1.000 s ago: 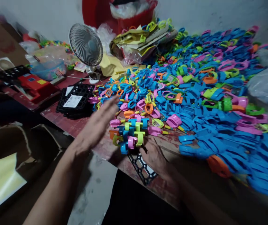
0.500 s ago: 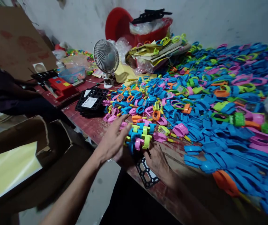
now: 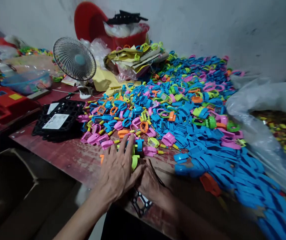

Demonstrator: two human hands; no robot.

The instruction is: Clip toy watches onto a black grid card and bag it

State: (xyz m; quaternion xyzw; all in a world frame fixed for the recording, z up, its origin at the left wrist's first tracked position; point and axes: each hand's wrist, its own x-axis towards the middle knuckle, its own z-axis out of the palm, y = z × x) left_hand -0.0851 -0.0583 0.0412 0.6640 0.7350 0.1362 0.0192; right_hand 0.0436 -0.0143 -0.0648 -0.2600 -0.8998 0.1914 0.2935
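Note:
My left hand [image 3: 118,168] lies flat with its fingers spread over a cluster of small coloured plastic pieces [image 3: 135,156] set on a black grid tray [image 3: 140,203] at the table's near edge. My right hand [image 3: 150,181] sits just right of it, fingers curled against the same tray and partly hidden under my left hand. A big heap of blue, pink, green and orange plastic pieces [image 3: 195,110] covers the red table [image 3: 65,155] beyond both hands.
A stack of black grid trays [image 3: 59,120] with a white label lies left. Behind stand a small white fan [image 3: 74,60], a red tub [image 3: 123,31], yellow papers [image 3: 130,55] and a red box [image 3: 4,101]. A clear plastic bag [image 3: 263,110] fills the right side.
My left hand has come in from the left and settled down onto the coloured pieces on the tray. The view has swung right; the person in a dark sleeve at left is gone from view.

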